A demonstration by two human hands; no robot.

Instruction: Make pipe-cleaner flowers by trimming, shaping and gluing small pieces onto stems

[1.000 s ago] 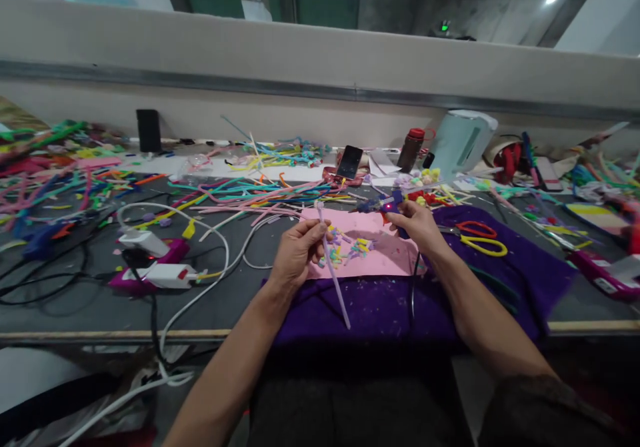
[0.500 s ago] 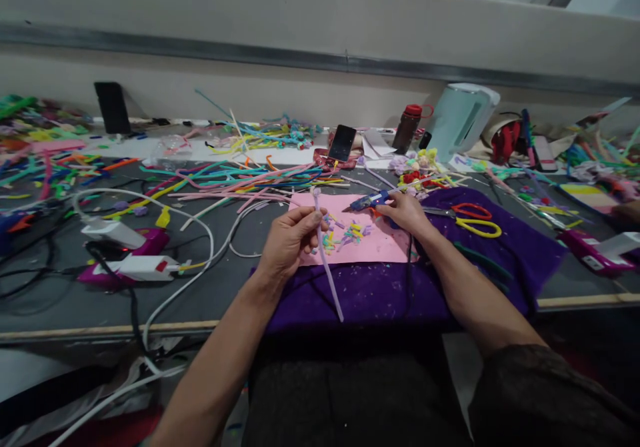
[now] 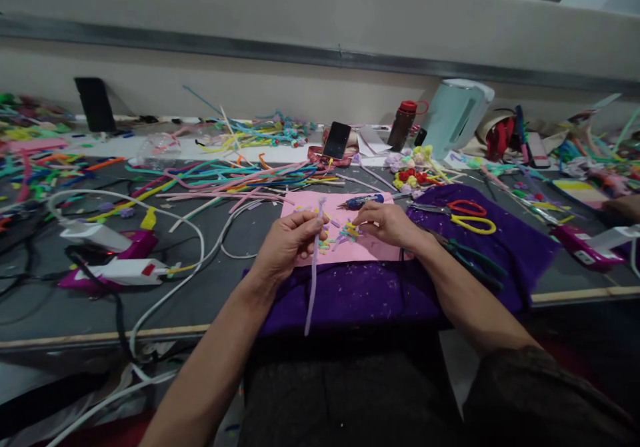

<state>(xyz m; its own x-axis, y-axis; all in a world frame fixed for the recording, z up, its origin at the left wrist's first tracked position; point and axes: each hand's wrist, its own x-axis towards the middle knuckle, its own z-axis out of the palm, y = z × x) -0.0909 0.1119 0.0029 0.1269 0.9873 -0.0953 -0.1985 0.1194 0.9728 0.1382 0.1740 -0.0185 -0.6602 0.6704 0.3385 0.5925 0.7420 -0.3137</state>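
Your left hand (image 3: 287,244) has its grip clamped on a lilac pipe cleaner (image 3: 313,274); your right hand (image 3: 387,224) pinches small bits (image 3: 345,234) on the pink sheet (image 3: 370,247) near the table's front edge.

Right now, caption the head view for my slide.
Left hand pinches a lilac pipe cleaner; right hand rests on pink paper.

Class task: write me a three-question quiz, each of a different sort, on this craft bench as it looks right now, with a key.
1. True or false: the left hand holds a lilac stem.
2. What lies on the purple cloth? A) scissors B) a kettle C) a phone
3. Fill in: the right hand rests over the ____ sheet, near the glue gun.

Key: 1 true; 2 A; 3 pink.
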